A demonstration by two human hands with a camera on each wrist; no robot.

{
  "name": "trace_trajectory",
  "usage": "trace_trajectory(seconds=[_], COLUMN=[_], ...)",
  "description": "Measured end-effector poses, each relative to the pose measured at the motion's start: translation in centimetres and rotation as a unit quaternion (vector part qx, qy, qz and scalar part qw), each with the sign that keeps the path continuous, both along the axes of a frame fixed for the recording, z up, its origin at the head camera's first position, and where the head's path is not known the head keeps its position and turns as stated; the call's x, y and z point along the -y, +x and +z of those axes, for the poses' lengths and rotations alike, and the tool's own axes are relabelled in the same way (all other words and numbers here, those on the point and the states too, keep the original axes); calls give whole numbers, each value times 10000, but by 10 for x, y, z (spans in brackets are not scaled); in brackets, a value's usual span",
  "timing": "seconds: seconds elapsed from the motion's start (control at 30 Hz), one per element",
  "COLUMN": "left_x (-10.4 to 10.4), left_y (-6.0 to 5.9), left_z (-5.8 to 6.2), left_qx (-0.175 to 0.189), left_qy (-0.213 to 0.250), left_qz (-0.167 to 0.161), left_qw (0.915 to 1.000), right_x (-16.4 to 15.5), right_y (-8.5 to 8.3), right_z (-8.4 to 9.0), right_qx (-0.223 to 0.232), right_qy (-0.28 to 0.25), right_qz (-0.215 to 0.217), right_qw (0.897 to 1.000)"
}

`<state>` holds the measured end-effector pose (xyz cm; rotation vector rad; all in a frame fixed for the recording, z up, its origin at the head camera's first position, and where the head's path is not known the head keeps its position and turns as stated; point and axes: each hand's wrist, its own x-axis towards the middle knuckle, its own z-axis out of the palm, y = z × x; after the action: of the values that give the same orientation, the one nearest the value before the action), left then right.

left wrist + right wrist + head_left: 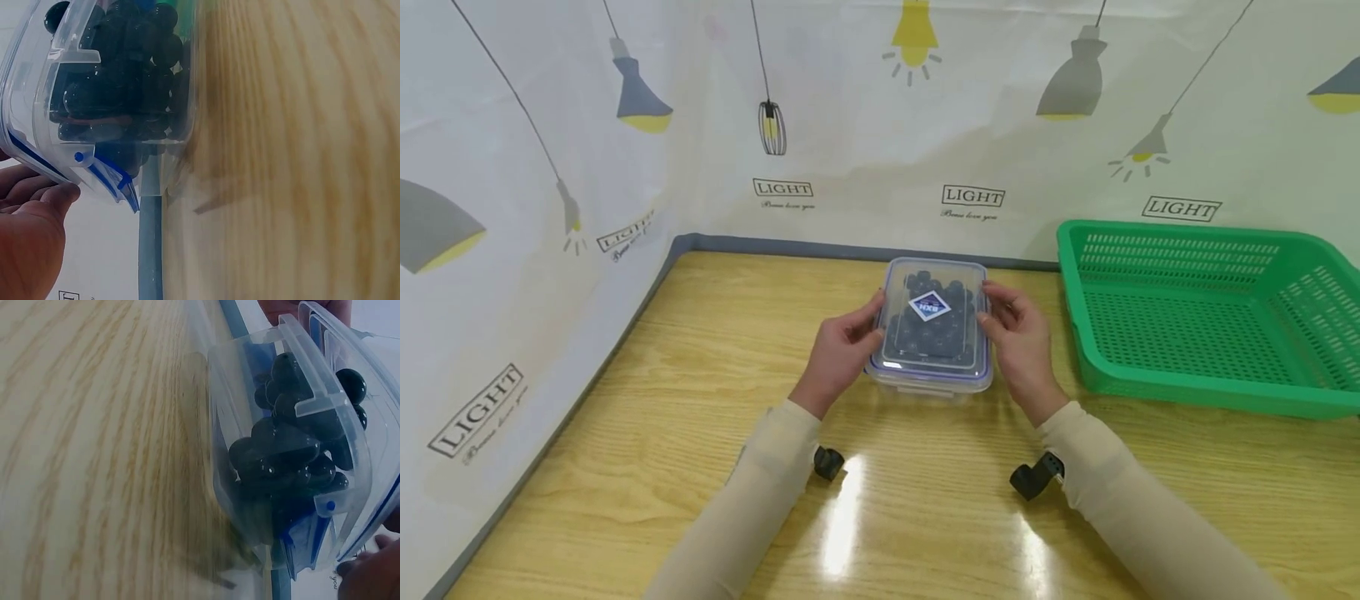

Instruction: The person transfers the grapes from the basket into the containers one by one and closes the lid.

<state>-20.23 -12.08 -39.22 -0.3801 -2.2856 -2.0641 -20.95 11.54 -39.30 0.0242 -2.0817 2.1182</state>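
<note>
A clear plastic food box (178, 134) full of dark, shiny round balls (294, 409) sits on the wooden table; whether they are fruit I cannot tell. Over it is a transparent lid (891, 350) with a blue seal and a diamond-shaped label (929, 306). My left hand (841, 354) holds the lid's left edge between thumb and fingers. On the opposite edge, my right hand (1024, 346) holds it the same way. Both wrist views show a gap between lid and box rim, with some balls above the rim. A side latch (119, 178) hangs unfastened.
A green perforated plastic basket (1078, 333) stands at the right of the table (647, 433), close to my right hand. A white cloth backdrop (850, 108) with printed lamps rises behind and along the left. Small black cameras (829, 463) sit at both wrists.
</note>
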Motion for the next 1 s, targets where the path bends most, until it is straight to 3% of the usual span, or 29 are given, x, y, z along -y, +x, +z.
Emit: trace_trajectory(seconds=[0.27, 0.43, 0.8, 1.0], left_x=[2, 2, 1, 1], left_y=[0, -1, 1, -3], left_z=[0, 0, -3, 0], left_qx=[138, 230, 166, 442], left_qy=[-181, -386, 39, -399], left_qz=[-45, -86, -192, -230], left_qw=[9997, 9990, 9997, 9980], right_x=[-3, -4, -8, -9], right_y=[-1, -1, -1, -2], right_z=[0, -2, -4, -4], right_qx=[741, 764, 936, 1080], right_qy=[728, 814, 988, 1096], right_qz=[415, 524, 342, 315], right_qw=[9937, 9924, 9901, 9876])
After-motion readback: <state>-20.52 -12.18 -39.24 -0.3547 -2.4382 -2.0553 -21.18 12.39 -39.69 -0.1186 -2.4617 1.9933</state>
